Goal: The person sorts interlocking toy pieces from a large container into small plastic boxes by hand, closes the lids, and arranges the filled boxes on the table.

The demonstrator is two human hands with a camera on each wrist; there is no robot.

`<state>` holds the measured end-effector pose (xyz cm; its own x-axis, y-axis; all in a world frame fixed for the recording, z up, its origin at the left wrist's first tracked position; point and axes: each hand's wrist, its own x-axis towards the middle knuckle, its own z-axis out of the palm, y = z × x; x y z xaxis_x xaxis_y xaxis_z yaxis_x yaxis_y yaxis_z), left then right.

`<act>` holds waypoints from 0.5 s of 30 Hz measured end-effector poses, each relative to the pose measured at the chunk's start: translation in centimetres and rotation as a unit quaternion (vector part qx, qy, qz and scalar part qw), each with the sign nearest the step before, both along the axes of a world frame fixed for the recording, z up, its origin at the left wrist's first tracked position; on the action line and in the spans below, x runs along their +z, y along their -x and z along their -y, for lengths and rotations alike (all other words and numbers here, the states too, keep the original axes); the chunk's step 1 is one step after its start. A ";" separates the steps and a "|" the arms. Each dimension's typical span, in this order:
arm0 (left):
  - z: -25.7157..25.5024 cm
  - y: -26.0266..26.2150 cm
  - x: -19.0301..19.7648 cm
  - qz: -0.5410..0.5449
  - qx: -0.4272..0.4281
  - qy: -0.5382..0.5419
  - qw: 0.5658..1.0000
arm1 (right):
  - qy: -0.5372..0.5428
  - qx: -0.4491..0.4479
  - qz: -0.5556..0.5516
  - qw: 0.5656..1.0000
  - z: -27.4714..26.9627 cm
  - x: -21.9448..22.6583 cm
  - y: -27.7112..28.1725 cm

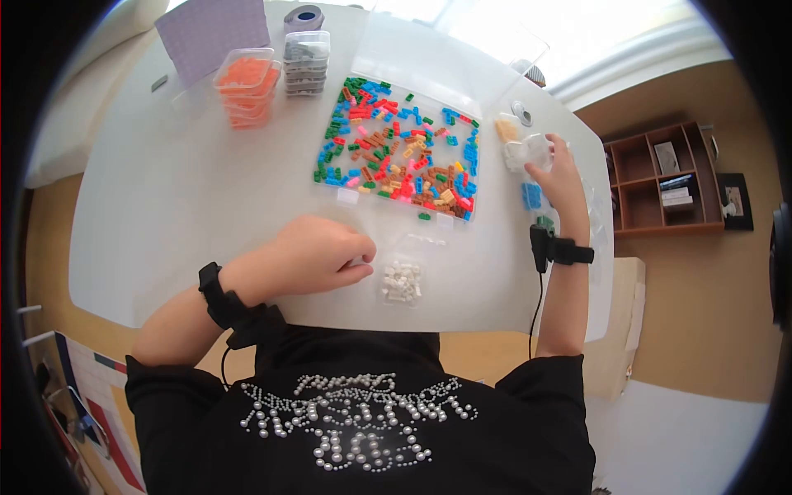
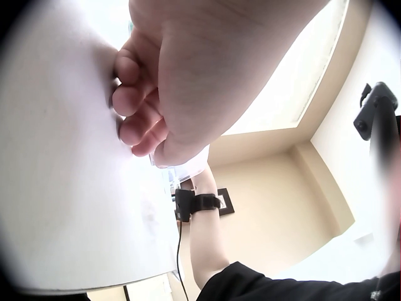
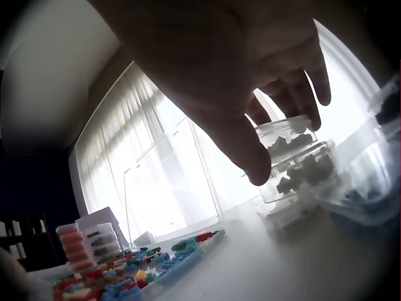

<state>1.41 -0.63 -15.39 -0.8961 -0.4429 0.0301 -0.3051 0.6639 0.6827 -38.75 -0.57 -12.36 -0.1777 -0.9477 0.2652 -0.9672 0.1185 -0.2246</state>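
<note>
Toward the right of the table (image 1: pixel 181 214), the right hand (image 1: pixel 566 183) pinches the top box (image 3: pixel 297 133) between thumb and fingers. An uneven lift could topple the lower boxes (image 3: pixel 307 170); a slack pinch could spill white pieces (image 3: pixel 288 148). The right arm reaches forward; the left hand (image 1: pixel 301 254) rests loosely curled, nothing visible in it, near the near box (image 1: pixel 402 283).

White table (image 1: pixel 190 181), clock as seen in head view. Open clear case (image 1: pixel 327 185) of mixed bricks at 2, loose green brick (image 1: pixel 424 216) just below it. Stacked orange boxes (image 1: pixel 247 95) at 11, grey-filled stack (image 1: pixel 306 70) near 12, tape roll (image 1: pixel 304 18) behind. Clear boxes of white pieces (image 1: pixel 516 155) at 3, blue-filled box (image 1: pixel 530 195) beside. White pile (image 1: pixel 402 283) at 5.
</note>
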 end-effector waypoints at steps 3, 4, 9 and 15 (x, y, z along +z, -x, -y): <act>-0.1 0.0 -0.4 -0.004 0.001 -0.001 1.000 | -0.002 -0.001 0.055 0.998 -2.4 1.0 -1.4; -0.1 0.0 -0.5 -0.005 0.001 -0.002 1.000 | -0.021 0.034 0.077 0.996 -3.6 1.6 -2.2; 0.0 0.0 -0.4 -0.013 -0.003 -0.002 1.000 | -0.148 0.139 0.150 0.968 -10.2 2.3 -6.8; 0.0 0.1 -0.3 -0.012 0.007 -0.011 1.000 | -0.196 0.186 0.141 0.953 -11.5 1.6 -8.3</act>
